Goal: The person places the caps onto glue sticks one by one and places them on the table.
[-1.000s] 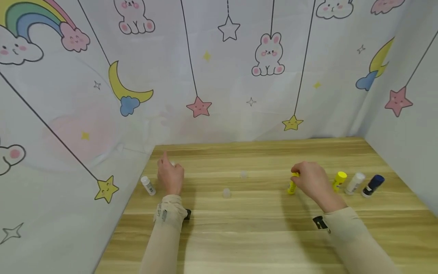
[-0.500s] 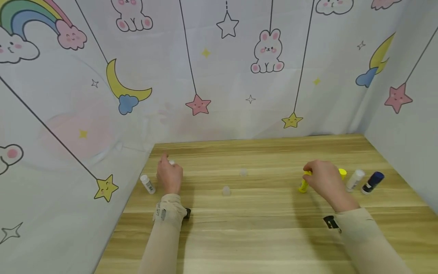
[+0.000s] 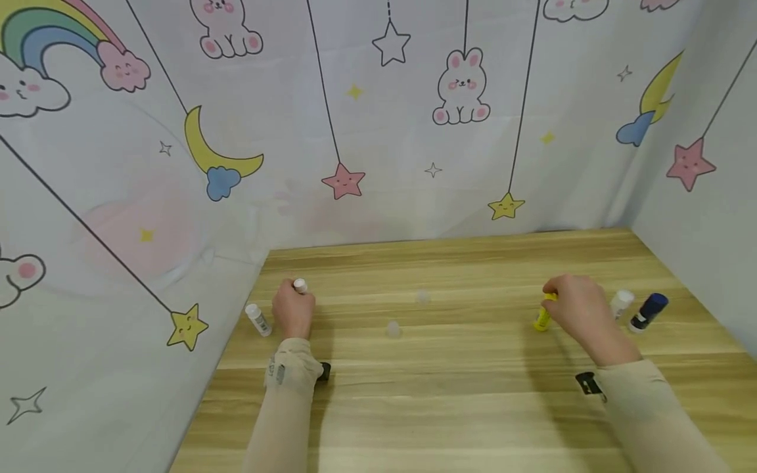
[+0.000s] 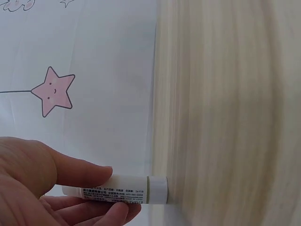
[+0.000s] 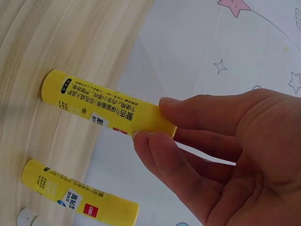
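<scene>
My left hand (image 3: 294, 310) grips a white glue stick (image 4: 127, 189) between thumb and curled fingers, and its white end stands by the tabletop in the left wrist view. Just left of that hand is another white glue stick (image 3: 259, 320). On the right side, thumb and fingertips of my right hand (image 3: 582, 312) pinch the upper end of a yellow glue stick (image 5: 106, 103), whose far end is at the table. Beside it stands a second yellow glue stick (image 5: 77, 194), which the right hand hides in the head view.
Right of the right hand are a white glue stick (image 3: 621, 303) and a dark blue one (image 3: 649, 312). Two small translucent round pieces (image 3: 393, 329) lie mid-table. A printed curtain (image 3: 390, 131) borders the wooden table (image 3: 437, 394) at the back and sides.
My right hand has moved to the right with the yellow glue stick, towards the others standing there. The left hand's index finger, raised before, is now curled in, showing the white glue stick's top.
</scene>
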A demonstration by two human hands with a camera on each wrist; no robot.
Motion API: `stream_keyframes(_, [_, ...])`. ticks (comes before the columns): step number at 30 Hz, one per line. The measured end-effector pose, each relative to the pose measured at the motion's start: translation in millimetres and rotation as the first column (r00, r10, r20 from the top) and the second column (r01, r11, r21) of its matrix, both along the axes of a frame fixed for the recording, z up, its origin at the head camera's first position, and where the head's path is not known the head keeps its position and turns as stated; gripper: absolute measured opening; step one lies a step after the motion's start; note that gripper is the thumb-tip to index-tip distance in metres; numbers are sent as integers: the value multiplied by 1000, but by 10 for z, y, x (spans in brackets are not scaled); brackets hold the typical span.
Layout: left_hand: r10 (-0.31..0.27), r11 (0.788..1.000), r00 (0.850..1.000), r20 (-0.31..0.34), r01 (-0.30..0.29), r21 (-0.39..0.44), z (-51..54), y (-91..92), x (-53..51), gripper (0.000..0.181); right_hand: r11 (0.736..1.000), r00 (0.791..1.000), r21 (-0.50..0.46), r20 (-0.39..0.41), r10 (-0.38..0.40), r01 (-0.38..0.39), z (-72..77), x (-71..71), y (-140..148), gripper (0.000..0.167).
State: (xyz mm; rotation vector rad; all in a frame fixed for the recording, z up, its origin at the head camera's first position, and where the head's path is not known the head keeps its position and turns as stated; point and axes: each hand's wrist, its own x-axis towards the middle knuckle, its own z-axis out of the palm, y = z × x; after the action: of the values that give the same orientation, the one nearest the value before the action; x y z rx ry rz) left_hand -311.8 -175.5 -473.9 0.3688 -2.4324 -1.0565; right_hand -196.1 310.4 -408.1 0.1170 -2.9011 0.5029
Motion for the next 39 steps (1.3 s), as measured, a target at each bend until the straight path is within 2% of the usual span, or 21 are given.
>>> stream_keyframes(9, [-20,1000,1000,-8,20,-21,8,43,13,19,999,999,18,23,-35,35,3,9,113,26])
stream_keyframes(23, [-20,1000,1000,8,21,-1,44,111,-20,20,997,996,18,35,-79,78,11,28,177,29])
stream_keyframes(33, [-33,999,999,-11,33,9,80,154,-14,21,995,995,40,-49,-92,94,13,42,156,29])
stream_keyframes(39, [-28,999,1000,-8,28,26,109,185,-5,22,987,986,19,-47,-159,160,72,73,105,29])
